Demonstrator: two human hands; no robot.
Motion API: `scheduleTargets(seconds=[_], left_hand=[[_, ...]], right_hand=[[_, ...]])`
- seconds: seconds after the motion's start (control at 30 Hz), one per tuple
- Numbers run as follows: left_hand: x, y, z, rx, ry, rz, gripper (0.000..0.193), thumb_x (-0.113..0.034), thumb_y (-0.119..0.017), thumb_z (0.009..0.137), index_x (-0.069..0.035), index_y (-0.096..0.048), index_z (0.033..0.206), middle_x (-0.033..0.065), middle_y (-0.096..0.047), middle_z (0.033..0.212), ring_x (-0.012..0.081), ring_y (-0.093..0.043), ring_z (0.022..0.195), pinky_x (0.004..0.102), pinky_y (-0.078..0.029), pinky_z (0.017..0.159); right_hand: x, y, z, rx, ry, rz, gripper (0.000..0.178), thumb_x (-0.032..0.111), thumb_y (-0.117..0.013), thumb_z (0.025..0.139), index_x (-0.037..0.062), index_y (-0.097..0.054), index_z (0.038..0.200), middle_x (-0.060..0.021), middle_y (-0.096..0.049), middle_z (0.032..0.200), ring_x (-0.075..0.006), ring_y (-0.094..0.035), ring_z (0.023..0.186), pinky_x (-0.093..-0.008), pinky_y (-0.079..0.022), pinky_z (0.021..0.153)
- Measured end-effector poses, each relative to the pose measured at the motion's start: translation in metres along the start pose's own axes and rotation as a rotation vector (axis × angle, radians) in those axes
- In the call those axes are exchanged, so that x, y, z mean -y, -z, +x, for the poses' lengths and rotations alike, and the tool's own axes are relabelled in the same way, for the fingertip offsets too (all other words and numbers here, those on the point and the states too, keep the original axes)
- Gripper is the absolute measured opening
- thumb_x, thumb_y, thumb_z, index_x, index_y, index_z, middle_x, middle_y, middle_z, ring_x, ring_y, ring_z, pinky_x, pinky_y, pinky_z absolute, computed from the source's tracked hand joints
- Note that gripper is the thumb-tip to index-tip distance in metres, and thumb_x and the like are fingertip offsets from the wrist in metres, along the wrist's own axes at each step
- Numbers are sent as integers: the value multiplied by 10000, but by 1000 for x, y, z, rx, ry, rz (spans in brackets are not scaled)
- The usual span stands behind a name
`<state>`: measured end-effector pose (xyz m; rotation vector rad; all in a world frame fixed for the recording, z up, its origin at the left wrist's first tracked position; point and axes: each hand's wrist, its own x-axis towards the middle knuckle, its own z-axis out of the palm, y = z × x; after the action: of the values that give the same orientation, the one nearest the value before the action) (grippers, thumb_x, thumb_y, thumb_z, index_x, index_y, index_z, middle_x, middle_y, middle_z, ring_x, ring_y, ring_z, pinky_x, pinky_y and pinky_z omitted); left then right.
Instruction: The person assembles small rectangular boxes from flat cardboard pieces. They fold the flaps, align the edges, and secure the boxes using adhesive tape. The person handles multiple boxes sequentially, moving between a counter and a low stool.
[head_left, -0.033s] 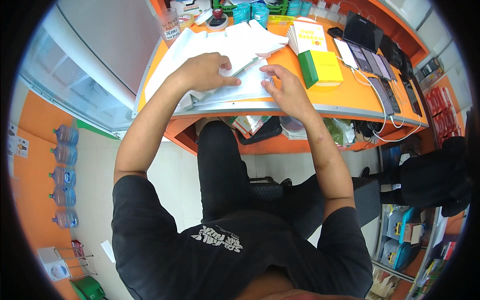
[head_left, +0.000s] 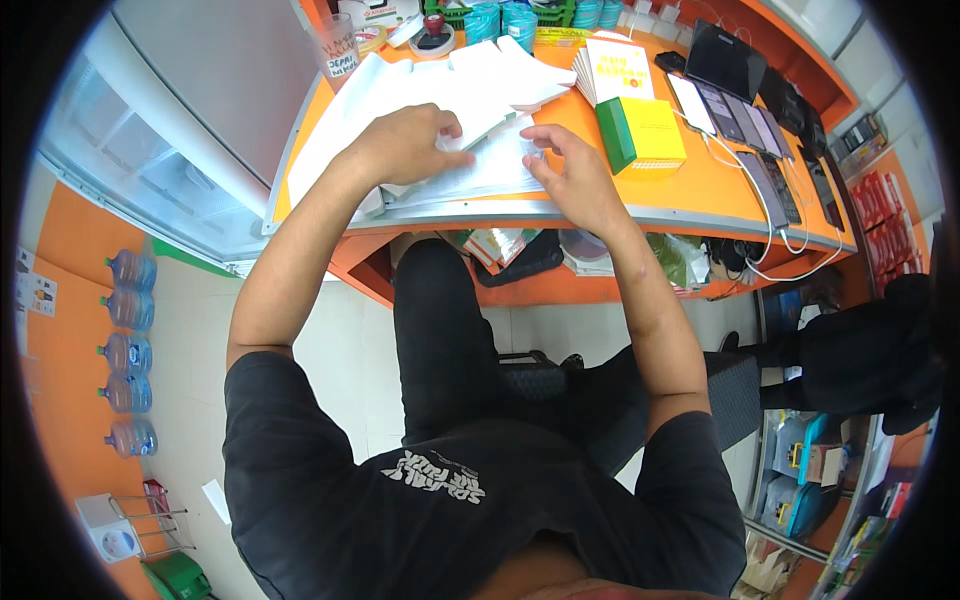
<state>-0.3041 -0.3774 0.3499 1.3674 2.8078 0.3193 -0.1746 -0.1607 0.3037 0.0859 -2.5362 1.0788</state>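
Loose white sheets of paper (head_left: 420, 90) spread over the left part of the orange desk, some of them curling. At the desk's near edge lies a stack of printed sheets (head_left: 490, 172). My left hand (head_left: 412, 146) rests over the sheets, thumb pointing right and apart from the bent fingers; its underside is hidden. To the right of the stack hovers my right hand (head_left: 578, 180), its thumb and fingers apart at the stack's edge with nothing between them. Just beyond it, a yellow and green box (head_left: 645, 137) stands by a pile of white booklets (head_left: 618, 72).
Several phones (head_left: 742, 122) with white charging cables (head_left: 745, 168) cover the desk's right side. A plastic cup (head_left: 340, 55), a stamp (head_left: 434, 30) and teal rolls (head_left: 483, 25) stand at the back. Water bottles (head_left: 128, 358) line the left wall. A person in black (head_left: 850, 350) is at right.
My right hand's fingers and thumb have lifted very slightly. My left hand has hardly moved, and the papers lie almost as before.
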Motion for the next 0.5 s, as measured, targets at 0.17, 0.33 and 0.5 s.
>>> scheduleTargets(seconds=[0.17, 0.33, 0.5], left_hand=[[30, 6, 11, 147, 25, -361, 506, -514, -681, 885, -87, -719, 1152, 125, -698, 1134, 245, -617, 1089, 378, -456, 974], [53, 1, 19, 205, 121, -497, 544, -515, -666, 901, -83, -694, 1229, 119, -685, 1194, 218, -584, 1153, 350, -393, 1045], [62, -5, 21, 198, 125, -568, 535, -499, -660, 913, -85, -684, 1251, 119, -680, 1210, 221, -585, 1159, 337, -368, 1071]], right_hand=[[-4, -4, 13, -95, 36, 122, 281, 138, -644, 931, 19, -636, 1185, -127, -688, 1124, -236, -646, 1080, -355, -485, 963], [2, -9, 38, -106, 71, 136, 279, 139, -636, 935, 26, -639, 1190, -124, -692, 1125, -234, -648, 1080, -355, -493, 951], [13, -9, 65, -61, 103, 77, 280, 156, -624, 945, 53, -642, 1205, -124, -687, 1135, -241, -641, 1094, -350, -492, 948]])
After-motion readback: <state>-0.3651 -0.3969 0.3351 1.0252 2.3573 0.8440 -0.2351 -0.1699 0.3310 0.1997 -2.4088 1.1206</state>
